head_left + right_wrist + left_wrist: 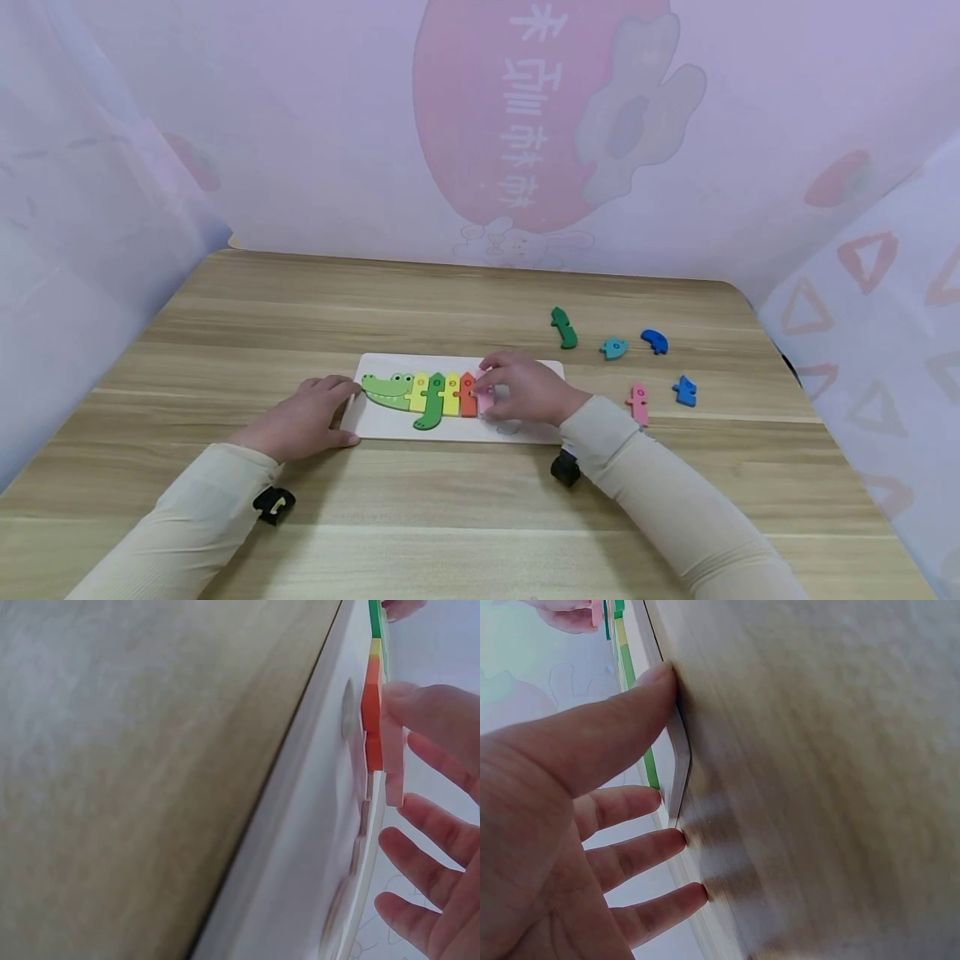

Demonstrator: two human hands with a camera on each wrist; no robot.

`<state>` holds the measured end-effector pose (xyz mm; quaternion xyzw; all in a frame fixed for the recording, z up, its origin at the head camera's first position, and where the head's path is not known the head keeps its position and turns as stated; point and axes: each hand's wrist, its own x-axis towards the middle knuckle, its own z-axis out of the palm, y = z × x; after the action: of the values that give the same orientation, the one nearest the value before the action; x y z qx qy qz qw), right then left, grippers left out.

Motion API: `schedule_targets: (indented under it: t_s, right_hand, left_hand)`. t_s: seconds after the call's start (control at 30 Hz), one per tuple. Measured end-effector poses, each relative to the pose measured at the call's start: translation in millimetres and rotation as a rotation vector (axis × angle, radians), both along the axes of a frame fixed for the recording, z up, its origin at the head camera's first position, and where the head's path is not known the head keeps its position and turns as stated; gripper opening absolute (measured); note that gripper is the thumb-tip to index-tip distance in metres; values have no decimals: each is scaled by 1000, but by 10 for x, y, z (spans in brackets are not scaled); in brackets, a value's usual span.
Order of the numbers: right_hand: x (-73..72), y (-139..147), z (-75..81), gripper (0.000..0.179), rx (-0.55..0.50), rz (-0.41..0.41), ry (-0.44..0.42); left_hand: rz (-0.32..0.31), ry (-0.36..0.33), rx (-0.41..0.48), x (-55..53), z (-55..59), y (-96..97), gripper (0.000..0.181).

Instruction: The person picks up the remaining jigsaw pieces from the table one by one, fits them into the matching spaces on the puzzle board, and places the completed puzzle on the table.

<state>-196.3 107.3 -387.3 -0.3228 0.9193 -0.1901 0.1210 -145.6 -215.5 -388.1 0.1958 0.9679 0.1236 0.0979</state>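
Observation:
A white puzzle board (pixel 465 429) lies on the table with a crocodile head piece (pixel 386 389) and numbered yellow, green and orange pieces (pixel 468 396) set side by side in it. At the board's left end rests my left hand (pixel 303 417), its fingers spread and fairly straight. The thumb (pixel 656 679) touches the board's near edge in the left wrist view. My right hand (pixel 528 389) pinches a light pink puzzle piece (pixel 393 754) between thumb and fingers, right beside the orange piece. That pink piece stands slightly proud of the orange one in the right wrist view.
To the right of the board lie several loose pieces: a dark green one (pixel 563 328), a teal one (pixel 613 348), a dark blue one (pixel 655 341), a blue one (pixel 685 391) and a pink one (pixel 638 404). A printed curtain (pixel 322 125) stands behind the table.

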Motion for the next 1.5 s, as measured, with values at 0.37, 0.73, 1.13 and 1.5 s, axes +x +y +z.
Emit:
schedule_targets:
  t_s: [0.37, 0.73, 1.13, 1.5]
  right_hand:
    - [11, -26, 2, 36, 28, -19, -15]
    - [-1, -35, -17, 37, 27, -17, -20]
    - [-4, -41, -29, 35, 27, 1, -15]
    - [-4, -60, -40, 37, 42, -7, -21]
  left_hand:
    - [-3, 2, 4, 6, 16, 0, 62]
    - [-3, 6, 5, 5, 4, -6, 62]
    - [-17, 21, 16, 11, -7, -12, 61]
    - [-13, 11, 13, 14, 15, -6, 61]
